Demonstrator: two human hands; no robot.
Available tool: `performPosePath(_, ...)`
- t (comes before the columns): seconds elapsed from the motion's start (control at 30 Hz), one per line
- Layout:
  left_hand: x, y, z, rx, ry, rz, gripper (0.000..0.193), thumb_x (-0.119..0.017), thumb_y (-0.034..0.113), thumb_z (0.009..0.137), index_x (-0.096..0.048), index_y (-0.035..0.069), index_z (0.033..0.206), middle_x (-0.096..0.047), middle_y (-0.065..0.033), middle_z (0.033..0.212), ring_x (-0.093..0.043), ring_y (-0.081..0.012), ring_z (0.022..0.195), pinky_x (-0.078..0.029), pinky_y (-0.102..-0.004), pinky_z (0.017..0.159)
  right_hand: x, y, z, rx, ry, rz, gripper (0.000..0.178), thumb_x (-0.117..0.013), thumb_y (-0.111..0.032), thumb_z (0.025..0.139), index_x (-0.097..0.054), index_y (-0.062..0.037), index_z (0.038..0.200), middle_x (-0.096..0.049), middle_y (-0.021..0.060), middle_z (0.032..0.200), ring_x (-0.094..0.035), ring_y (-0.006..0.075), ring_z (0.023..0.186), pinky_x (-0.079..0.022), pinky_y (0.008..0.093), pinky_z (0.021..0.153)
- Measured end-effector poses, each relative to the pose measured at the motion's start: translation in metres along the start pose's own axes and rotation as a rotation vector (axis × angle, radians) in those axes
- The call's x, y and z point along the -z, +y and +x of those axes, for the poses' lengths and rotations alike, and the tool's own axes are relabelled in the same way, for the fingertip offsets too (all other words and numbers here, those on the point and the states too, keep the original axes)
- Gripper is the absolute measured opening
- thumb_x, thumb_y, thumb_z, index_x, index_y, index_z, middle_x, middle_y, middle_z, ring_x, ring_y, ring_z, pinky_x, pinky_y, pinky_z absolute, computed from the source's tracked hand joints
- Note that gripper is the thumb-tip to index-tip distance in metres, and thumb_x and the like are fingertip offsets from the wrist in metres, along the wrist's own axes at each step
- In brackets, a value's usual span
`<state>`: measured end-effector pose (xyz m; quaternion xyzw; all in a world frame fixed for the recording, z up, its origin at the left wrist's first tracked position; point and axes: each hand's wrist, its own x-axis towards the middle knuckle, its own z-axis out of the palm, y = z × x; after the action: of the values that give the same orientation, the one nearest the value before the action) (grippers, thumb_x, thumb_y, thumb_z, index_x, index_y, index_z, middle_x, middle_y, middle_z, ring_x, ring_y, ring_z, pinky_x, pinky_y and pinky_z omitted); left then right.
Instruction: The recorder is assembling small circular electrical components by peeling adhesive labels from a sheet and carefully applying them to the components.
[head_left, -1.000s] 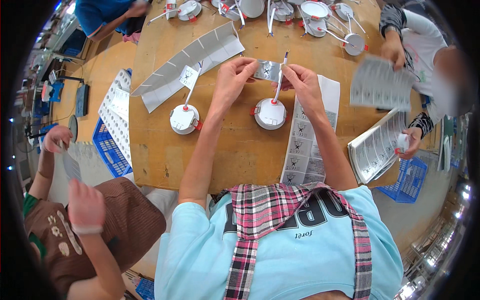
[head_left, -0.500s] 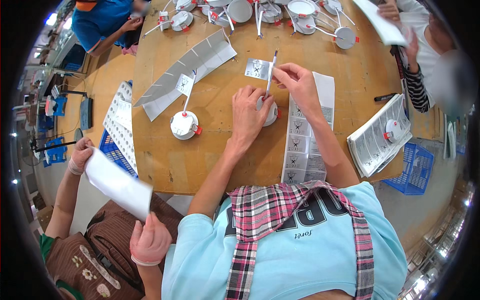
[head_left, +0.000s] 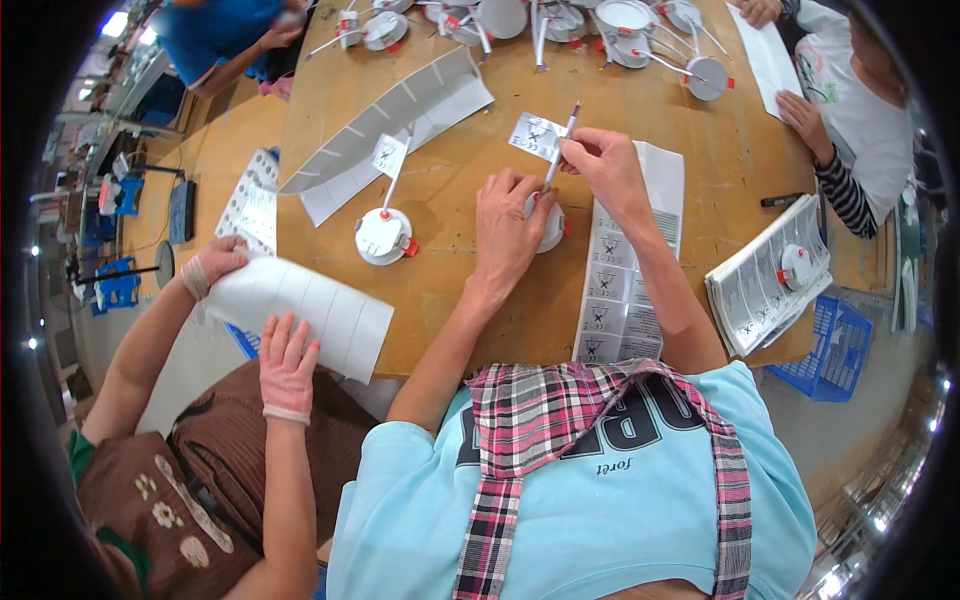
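My left hand (head_left: 508,228) lies flat over a round white lamp fitting (head_left: 553,226) on the wooden table (head_left: 450,300), pressing it down. My right hand (head_left: 604,165) pinches the fitting's thin grey cable (head_left: 560,145) and a small white label (head_left: 536,135) wrapped on it. A sheet of printed labels (head_left: 620,290) lies under my right forearm. A second round white fitting (head_left: 381,236) with a labelled cable stands to the left of my left hand.
A person at the left holds a white backing sheet (head_left: 300,312) with both hands. Long used sheets (head_left: 395,120) lie at the far left of the table. Several fittings (head_left: 620,20) crowd the far edge. A stack of label sheets (head_left: 765,275) and a blue crate (head_left: 840,350) are at right.
My left hand came off the label and settled onto the round fitting. My right hand keeps the cable. The person at the left brought a white sheet down to the table's edge.
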<state>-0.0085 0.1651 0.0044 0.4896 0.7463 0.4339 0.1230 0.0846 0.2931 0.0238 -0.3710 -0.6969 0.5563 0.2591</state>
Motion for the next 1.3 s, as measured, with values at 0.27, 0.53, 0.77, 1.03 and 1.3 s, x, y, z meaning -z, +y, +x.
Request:
performPosePath(0.27, 0.026, -0.028, -0.002, -0.010, 0.093, 0.071, 0.015, -0.064, 0.015, 0.084, -0.067, 0.001, 0.086, -0.060, -0.0129, 0.084, -0.057, -0.0299, 0.082, -0.042, -0.0396, 0.075, 0.024, -0.006, -0.013, 0.111, 0.035, -0.048, 0.025, -0.057, -0.017, 0.092, -0.065, 0.0002, 0.107, -0.069, 0.0093, 0.089, -0.065, 0.0132, 0.084, -0.050, 0.0270, 0.074)
performPosePath(0.53, 0.059, -0.043, -0.008, 0.139, 0.174, 0.160, 0.019, -0.060, 0.010, 0.086, -0.065, -0.006, 0.096, -0.060, -0.0175, 0.096, -0.058, -0.0318, 0.086, -0.045, -0.0402, 0.080, 0.046, 0.029, -0.041, 0.118, 0.212, -0.014, 0.018, -0.055, -0.010, 0.091, -0.067, 0.0004, 0.100, -0.069, 0.0076, 0.084, -0.065, 0.0120, 0.080, -0.050, 0.0257, 0.074)
performPosePath(0.77, 0.042, 0.015, -0.017, -0.018, 0.443, 0.138, 0.041, -0.061, 0.008, 0.085, -0.050, -0.003, 0.122, -0.049, -0.0171, 0.123, -0.045, -0.0318, 0.117, -0.034, -0.0407, 0.100, 0.055, 0.035, -0.056, 0.093, 0.292, -0.021, 0.019, -0.054, -0.010, 0.092, -0.066, 0.0008, 0.101, -0.068, 0.0071, 0.079, -0.064, 0.0113, 0.076, -0.049, 0.0255, 0.073)
performPosePath(1.03, -0.028, 0.018, 0.122, -0.168, 0.260, 0.228, 0.051, -0.064, 0.019, 0.087, -0.044, -0.007, 0.126, -0.050, -0.0251, 0.120, -0.047, -0.0375, 0.115, -0.040, -0.0441, 0.094, 0.043, 0.035, -0.054, 0.113, 0.243, 0.083, 0.018, -0.055, -0.011, 0.093, -0.067, 0.0000, 0.101, -0.065, 0.0041, 0.076, -0.060, 0.0086, 0.072, -0.047, 0.0231, 0.066)
performPosePath(1.3, -0.033, -0.006, 0.182, 0.082, 0.179, 0.380, 0.032, -0.054, 0.033, 0.091, -0.067, 0.007, 0.106, -0.069, -0.0108, 0.076, -0.064, -0.0316, 0.071, -0.048, -0.0435, 0.071, 0.048, 0.039, -0.056, 0.130, 0.248, 0.079, 0.016, -0.055, -0.008, 0.092, -0.067, -0.0005, 0.100, -0.067, 0.0072, 0.075, -0.061, 0.0100, 0.066, -0.048, 0.0243, 0.063)
